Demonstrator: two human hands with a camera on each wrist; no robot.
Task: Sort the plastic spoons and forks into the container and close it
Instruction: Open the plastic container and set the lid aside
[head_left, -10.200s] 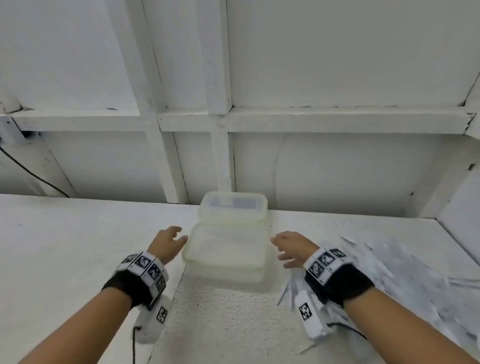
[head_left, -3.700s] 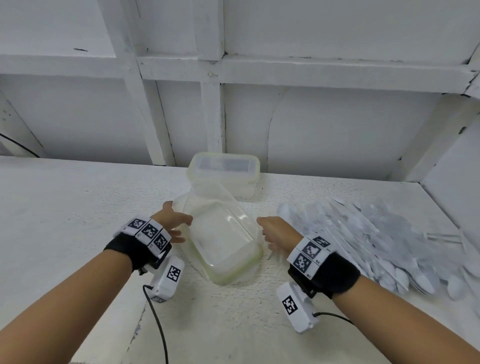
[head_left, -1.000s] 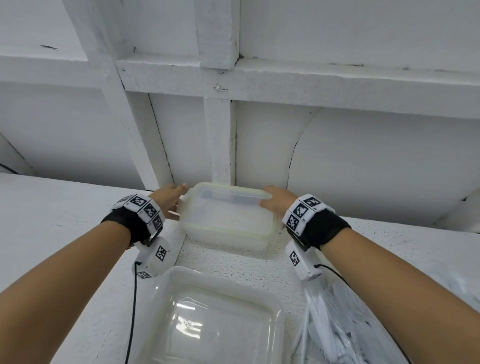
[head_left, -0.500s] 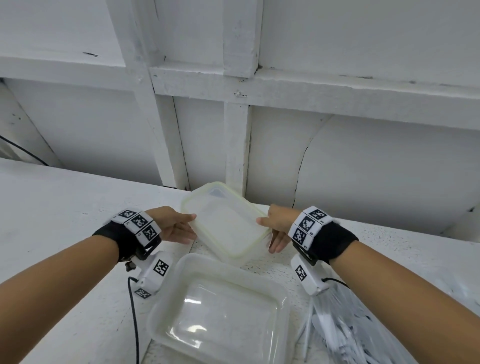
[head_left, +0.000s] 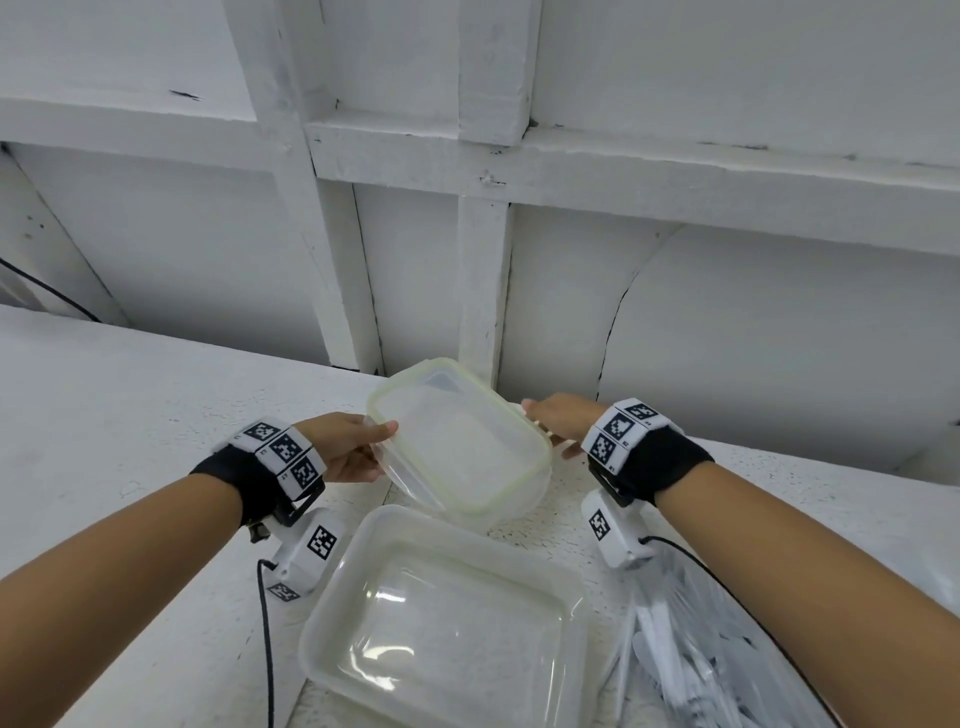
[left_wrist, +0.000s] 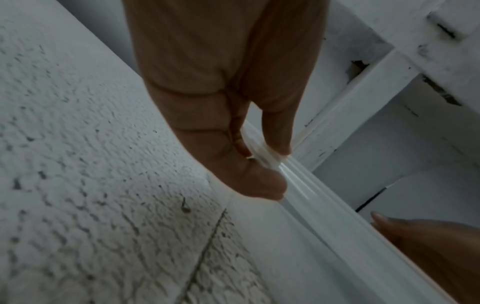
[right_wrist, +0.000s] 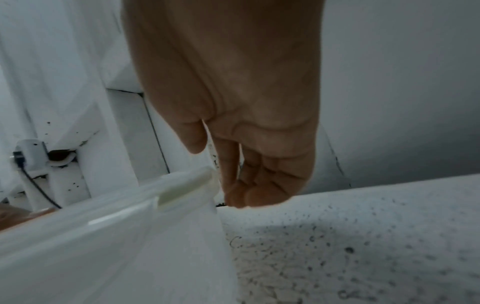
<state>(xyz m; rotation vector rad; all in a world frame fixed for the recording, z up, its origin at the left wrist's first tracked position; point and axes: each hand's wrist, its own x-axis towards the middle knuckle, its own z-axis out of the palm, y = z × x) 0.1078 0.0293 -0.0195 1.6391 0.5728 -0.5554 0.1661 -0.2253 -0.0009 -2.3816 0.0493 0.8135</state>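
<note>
A clear lidded container (head_left: 457, 441) with a pale green seal hangs tilted above the table, its lid facing me. My left hand (head_left: 348, 447) grips its left end, thumb on the lid and fingers below; in the left wrist view the fingers (left_wrist: 262, 144) pinch the lid's edge (left_wrist: 311, 195). My right hand (head_left: 558, 423) holds the right end, where the fingers (right_wrist: 249, 185) curl beside a clip (right_wrist: 187, 185). An open clear tub (head_left: 441, 623) lies on the table in front. White plastic spoons and forks (head_left: 701, 670) are piled at the lower right.
A white panelled wall (head_left: 483, 260) stands just behind the held container. The white textured table (head_left: 130, 415) stretches off to the left. A black cable (head_left: 267, 649) runs down from the left wrist camera beside the open tub.
Since one second ago both hands have lifted the lidded container off the table by the wall and tilted its lid toward me. Over the last half second it has hardly moved.
</note>
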